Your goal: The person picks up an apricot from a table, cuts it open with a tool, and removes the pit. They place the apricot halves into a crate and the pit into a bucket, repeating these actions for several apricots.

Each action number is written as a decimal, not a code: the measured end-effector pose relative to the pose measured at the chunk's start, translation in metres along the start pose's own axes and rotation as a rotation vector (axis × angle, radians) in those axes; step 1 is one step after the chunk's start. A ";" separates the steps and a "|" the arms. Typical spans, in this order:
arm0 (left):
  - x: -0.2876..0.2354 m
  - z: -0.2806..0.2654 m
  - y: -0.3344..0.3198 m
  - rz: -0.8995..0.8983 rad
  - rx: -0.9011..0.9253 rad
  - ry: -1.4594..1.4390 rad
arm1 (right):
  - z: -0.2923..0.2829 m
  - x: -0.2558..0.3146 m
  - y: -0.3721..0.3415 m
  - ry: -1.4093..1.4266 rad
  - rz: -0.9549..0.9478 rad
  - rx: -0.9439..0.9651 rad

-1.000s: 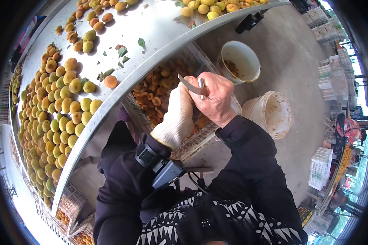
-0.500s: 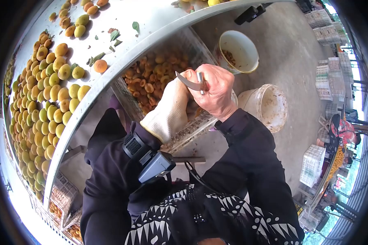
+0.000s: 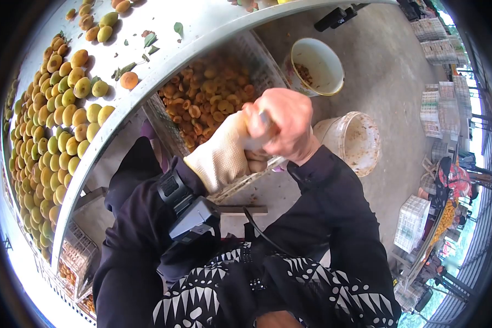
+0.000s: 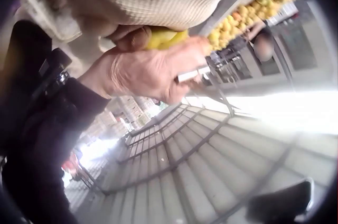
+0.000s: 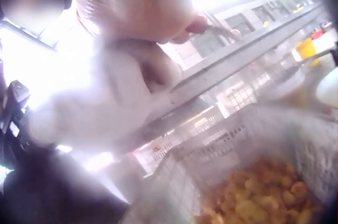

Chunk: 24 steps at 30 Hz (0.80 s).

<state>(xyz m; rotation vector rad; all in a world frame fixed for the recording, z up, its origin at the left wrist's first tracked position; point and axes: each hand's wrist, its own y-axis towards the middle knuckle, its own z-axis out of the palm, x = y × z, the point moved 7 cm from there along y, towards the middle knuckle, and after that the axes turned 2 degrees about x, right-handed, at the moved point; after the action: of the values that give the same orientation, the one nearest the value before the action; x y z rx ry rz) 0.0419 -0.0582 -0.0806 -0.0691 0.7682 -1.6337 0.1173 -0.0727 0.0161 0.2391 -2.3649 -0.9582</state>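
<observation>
Above the crate (image 3: 240,185), the gloved left hand (image 3: 218,153) grips a yellow fruit (image 4: 166,39), and the right hand (image 3: 283,123) is clamped on a knife (image 4: 193,74), apparently cutting. Further cutting would need steady fingers. The blade, clear earlier from the head, is now lost in blur.

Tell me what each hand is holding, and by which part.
The right hand grips a metal tool; the part gripped is hidden in the fist. The gloved left hand holds a yellow fruit, but exactly where is covered.
</observation>
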 end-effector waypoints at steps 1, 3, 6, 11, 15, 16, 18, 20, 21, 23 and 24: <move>0.001 0.000 -0.002 0.003 -0.042 -0.042 | -0.001 0.001 0.000 0.030 0.016 0.006; -0.001 0.001 -0.002 -0.005 -0.080 -0.061 | -0.010 -0.003 -0.004 0.093 0.119 -0.050; -0.004 0.005 0.013 -0.111 0.174 -0.176 | -0.027 -0.019 -0.010 0.260 0.444 -0.379; -0.045 0.018 -0.003 0.160 0.352 0.055 | -0.030 -0.054 -0.025 0.764 0.814 -0.596; -0.073 0.022 -0.014 0.354 0.021 0.175 | -0.021 -0.059 -0.025 0.985 0.928 -0.587; -0.083 0.018 -0.019 0.460 -0.103 0.256 | -0.016 -0.058 -0.025 1.056 0.976 -0.547; -0.093 0.020 -0.020 0.526 -0.008 0.387 | -0.013 -0.056 -0.022 1.054 0.999 -0.522; -0.110 0.019 -0.027 0.676 -0.305 0.763 | -0.009 -0.056 -0.021 1.052 1.022 -0.496; -0.116 0.014 -0.023 0.756 -0.368 0.835 | -0.004 -0.059 -0.024 1.066 1.049 -0.490; -0.123 0.013 -0.022 0.924 -0.483 1.111 | 0.004 -0.063 -0.030 1.062 1.141 -0.516; -0.126 0.014 -0.023 0.977 -0.512 1.165 | 0.004 -0.064 -0.031 1.067 1.135 -0.519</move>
<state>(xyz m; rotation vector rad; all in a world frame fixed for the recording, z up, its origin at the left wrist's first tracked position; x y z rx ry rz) 0.0572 0.0490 -0.0114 0.8347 1.7243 -0.3811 0.1661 -0.0692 -0.0358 -0.6016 -0.9157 -0.5580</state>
